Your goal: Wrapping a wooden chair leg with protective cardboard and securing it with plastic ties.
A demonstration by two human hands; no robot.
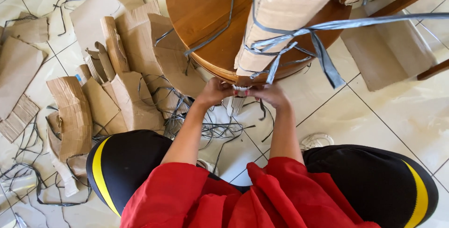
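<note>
A round wooden tabletop [201,13] stands on edge in front of me, part of its rim still wrapped in brown cardboard [280,17] tied with grey plastic strapping [322,46]. My left hand [214,91] and my right hand [271,95] meet at the bottom edge of that cardboard wrap. Both grip a whitish strip of wrapping [238,98] that hangs below the rim. My knees in black trousers with a yellow stripe [100,167] frame the lower view.
Torn cardboard pieces [117,69] and cut grey straps [206,127] litter the white tiled floor on the left. A flat cardboard sheet [388,50] lies at the right beside wooden furniture legs [432,69]. A white shoe [317,140] shows by my right knee.
</note>
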